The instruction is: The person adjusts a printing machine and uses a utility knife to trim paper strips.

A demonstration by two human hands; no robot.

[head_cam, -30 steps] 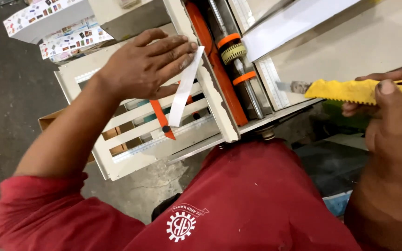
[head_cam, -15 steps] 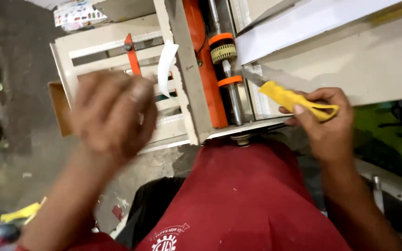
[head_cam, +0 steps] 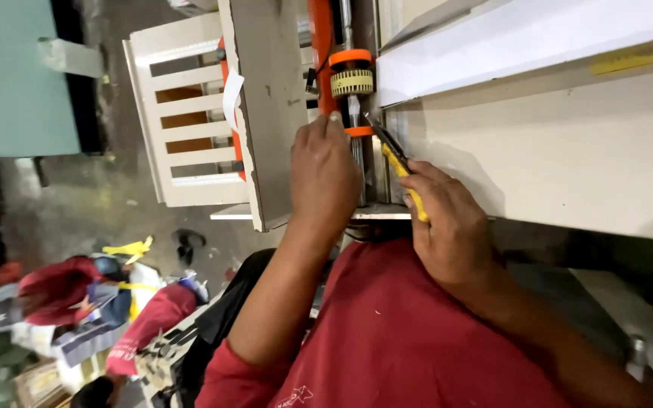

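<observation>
Now R hand point(head_cam: 451, 227) grip tight round yellow knife point(head_cam: 400, 166), L hand point(head_cam: 325, 177) loose on orange roller point(head_cam: 351, 91).

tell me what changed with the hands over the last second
The left hand let go of the white paper strip, left it on the slatted frame, and moved over to the machine's shaft by the orange collar. The right hand brought the yellow-handled knife in to the shaft, still gripping it.
</observation>
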